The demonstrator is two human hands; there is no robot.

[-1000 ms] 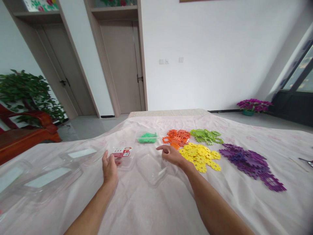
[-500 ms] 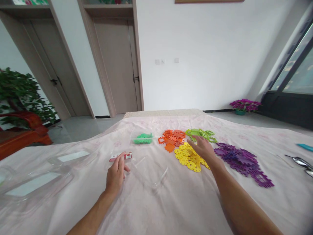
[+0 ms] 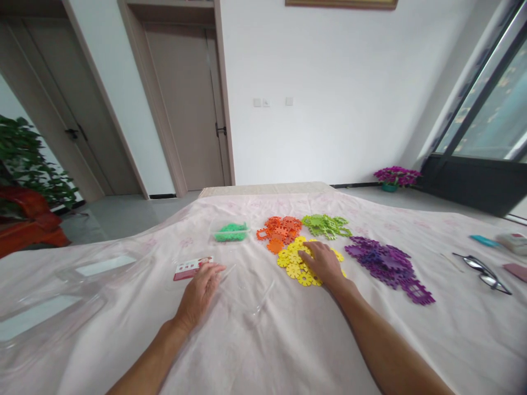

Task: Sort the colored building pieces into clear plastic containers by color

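Note:
My left hand (image 3: 201, 289) rests on the cloth with its fingers stretched out, fingertips at the near-left edge of a clear plastic box (image 3: 256, 310). Behind those fingers lies a red-and-white printed label (image 3: 188, 269) on clear plastic. Over a pile of yellow flower-shaped interlocking pieces (image 3: 292, 270) is my right hand (image 3: 323, 262), palm down, fingers apart and touching the pile. What lies under its palm is hidden. Close by are piles of orange pieces (image 3: 284, 227), light green pieces (image 3: 326, 225) and purple pieces (image 3: 382, 263). Farther back, a clear box holds green pieces (image 3: 231, 231).
Two clear plastic containers (image 3: 101, 267) with white labels lie on the left of the pale pink tablecloth (image 3: 263, 362). At the right are glasses (image 3: 481, 270), a turquoise object (image 3: 485, 241) and a dark pink object (image 3: 515, 271).
My right hand has come down from above the pile onto the yellow pieces. My left hand has shifted a little toward the clear box. The view has turned slightly right.

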